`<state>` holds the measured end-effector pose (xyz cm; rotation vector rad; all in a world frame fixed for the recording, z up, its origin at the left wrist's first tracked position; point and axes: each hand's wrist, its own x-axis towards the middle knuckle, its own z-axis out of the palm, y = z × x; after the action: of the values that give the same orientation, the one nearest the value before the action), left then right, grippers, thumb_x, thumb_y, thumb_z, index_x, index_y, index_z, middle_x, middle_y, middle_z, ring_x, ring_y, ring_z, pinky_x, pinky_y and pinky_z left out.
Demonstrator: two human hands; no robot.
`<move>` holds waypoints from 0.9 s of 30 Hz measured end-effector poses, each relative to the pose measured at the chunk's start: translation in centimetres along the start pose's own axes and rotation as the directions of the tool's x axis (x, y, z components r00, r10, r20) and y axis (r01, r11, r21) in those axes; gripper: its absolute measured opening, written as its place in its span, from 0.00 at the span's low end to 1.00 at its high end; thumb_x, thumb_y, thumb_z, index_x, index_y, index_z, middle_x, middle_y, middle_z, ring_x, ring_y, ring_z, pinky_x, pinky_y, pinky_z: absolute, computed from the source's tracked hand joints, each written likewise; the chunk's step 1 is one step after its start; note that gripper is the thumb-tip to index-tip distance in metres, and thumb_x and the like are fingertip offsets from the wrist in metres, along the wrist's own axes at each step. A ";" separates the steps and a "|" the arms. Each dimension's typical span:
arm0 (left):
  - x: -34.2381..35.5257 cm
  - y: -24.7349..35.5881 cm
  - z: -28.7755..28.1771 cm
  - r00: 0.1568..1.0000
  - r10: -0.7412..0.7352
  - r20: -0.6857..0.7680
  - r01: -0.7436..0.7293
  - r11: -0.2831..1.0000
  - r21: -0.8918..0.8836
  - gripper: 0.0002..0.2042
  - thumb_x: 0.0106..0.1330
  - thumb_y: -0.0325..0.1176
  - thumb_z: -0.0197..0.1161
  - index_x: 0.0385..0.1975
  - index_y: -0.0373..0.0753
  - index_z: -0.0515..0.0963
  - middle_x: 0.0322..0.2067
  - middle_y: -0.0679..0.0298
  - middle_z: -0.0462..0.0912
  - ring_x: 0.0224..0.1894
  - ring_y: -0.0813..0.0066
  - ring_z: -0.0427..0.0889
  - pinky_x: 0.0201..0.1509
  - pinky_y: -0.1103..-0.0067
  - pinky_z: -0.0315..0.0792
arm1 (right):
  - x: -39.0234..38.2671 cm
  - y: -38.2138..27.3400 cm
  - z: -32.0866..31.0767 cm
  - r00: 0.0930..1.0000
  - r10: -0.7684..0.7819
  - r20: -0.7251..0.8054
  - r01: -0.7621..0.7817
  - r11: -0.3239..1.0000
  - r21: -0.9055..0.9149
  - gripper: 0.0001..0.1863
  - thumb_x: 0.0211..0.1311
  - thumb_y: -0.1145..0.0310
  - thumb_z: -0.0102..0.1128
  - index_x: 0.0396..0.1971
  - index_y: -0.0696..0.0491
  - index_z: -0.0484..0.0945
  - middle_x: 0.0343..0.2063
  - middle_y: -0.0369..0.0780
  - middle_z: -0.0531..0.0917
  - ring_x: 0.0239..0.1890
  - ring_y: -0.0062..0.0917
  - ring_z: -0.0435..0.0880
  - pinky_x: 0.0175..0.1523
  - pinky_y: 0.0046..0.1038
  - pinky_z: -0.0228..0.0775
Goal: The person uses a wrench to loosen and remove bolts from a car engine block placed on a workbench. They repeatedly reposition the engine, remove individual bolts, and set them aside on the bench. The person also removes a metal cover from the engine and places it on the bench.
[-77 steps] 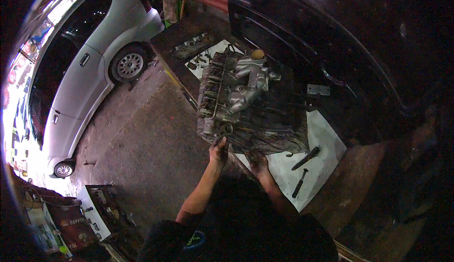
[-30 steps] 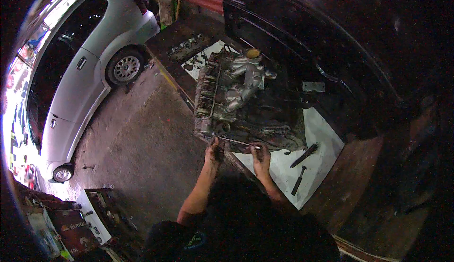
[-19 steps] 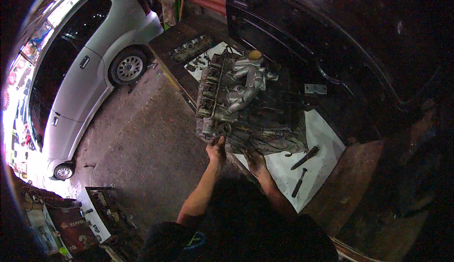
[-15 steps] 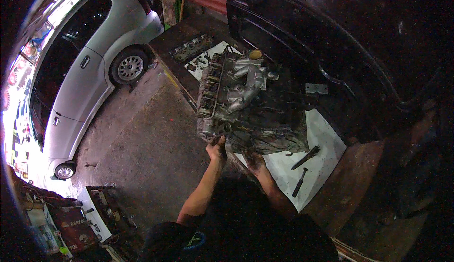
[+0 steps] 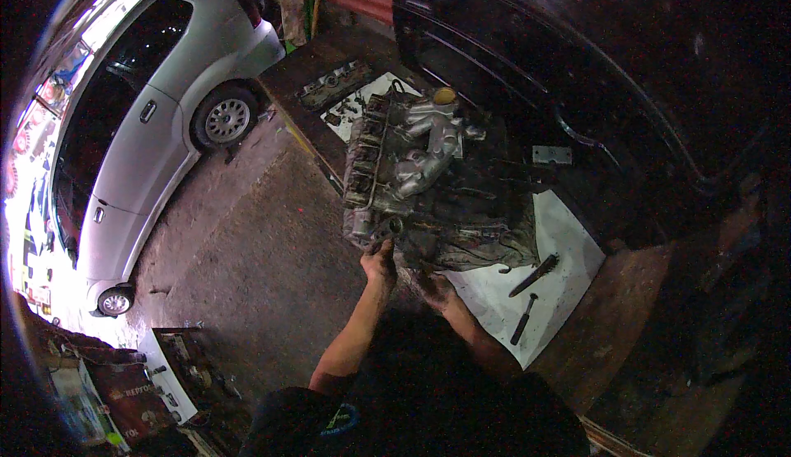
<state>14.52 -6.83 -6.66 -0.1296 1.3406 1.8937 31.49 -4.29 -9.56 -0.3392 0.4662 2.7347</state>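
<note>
A greasy engine cylinder head lies on the workbench, with a silver intake manifold on its right side. At its near end is a round opening. My left hand is closed on that end just below the opening, thumb up and fingers mostly hidden beneath. My right hand, dark with grime, is by the bench's near edge, just below the engine part; its fingertips are lost in shadow. Crumpled dark cloth or plastic lies beneath and to the right of the assembly.
White sheet at right carries a dark brush-like tool and a black-handled tool. Another long metal engine part lies at the bench's far left. A silver car stands to the left; a box sits lower left.
My right hand has shifted slightly left. My left hand stays at the near end of the cylinder head, which has hardly moved.
</note>
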 end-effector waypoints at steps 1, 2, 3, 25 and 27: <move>0.5 -0.5 -0.4 1.000 0.011 0.015 -0.011 1.000 -0.027 0.11 0.56 0.26 0.60 0.37 0.31 0.73 0.31 0.63 0.78 0.28 0.72 0.75 0.31 0.78 0.70 | 0.1 -0.1 -0.3 0.998 0.048 0.038 -0.048 0.999 0.007 0.16 0.61 0.71 0.38 0.45 0.63 0.67 0.41 0.48 0.75 0.42 0.35 0.76 0.49 0.33 0.72; 1.3 -1.2 -0.9 0.999 0.023 0.033 -0.021 0.999 -0.051 0.10 0.56 0.26 0.59 0.38 0.31 0.73 0.31 0.63 0.78 0.28 0.72 0.75 0.31 0.77 0.70 | 0.1 -0.2 -0.7 0.993 0.093 0.079 -0.094 0.995 0.013 0.16 0.61 0.70 0.38 0.44 0.64 0.67 0.40 0.48 0.76 0.41 0.36 0.77 0.48 0.35 0.73; 1.6 -1.6 -1.1 0.998 0.030 0.050 -0.026 0.997 -0.075 0.10 0.57 0.25 0.59 0.38 0.31 0.72 0.31 0.63 0.77 0.29 0.72 0.75 0.32 0.77 0.71 | 1.0 -0.5 -2.7 0.999 0.037 0.025 -0.036 0.999 -0.031 0.15 0.61 0.71 0.40 0.43 0.63 0.68 0.40 0.48 0.76 0.40 0.36 0.77 0.47 0.34 0.73; 1.9 -0.2 -1.0 0.994 -0.068 0.088 0.082 0.983 -0.167 0.13 0.51 0.15 0.58 0.37 0.27 0.69 0.34 0.58 0.75 0.34 0.68 0.75 0.40 0.75 0.71 | 2.7 -3.6 -4.6 0.996 -0.085 -0.034 0.075 0.972 -0.221 0.13 0.58 0.69 0.50 0.42 0.57 0.70 0.39 0.45 0.76 0.43 0.35 0.75 0.47 0.34 0.72; 1.6 -0.2 -0.8 0.988 -0.084 0.126 0.112 0.966 -0.233 0.14 0.50 0.15 0.58 0.38 0.28 0.68 0.34 0.58 0.75 0.34 0.67 0.75 0.40 0.74 0.72 | 2.3 -4.3 -3.2 0.958 -0.280 -0.062 0.242 0.905 -0.351 0.13 0.55 0.68 0.55 0.40 0.56 0.71 0.35 0.40 0.77 0.41 0.30 0.75 0.46 0.34 0.72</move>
<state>13.27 -6.58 -8.00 -0.2021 1.0075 1.9420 31.59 -0.94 -14.34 -0.5982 -0.0336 2.5303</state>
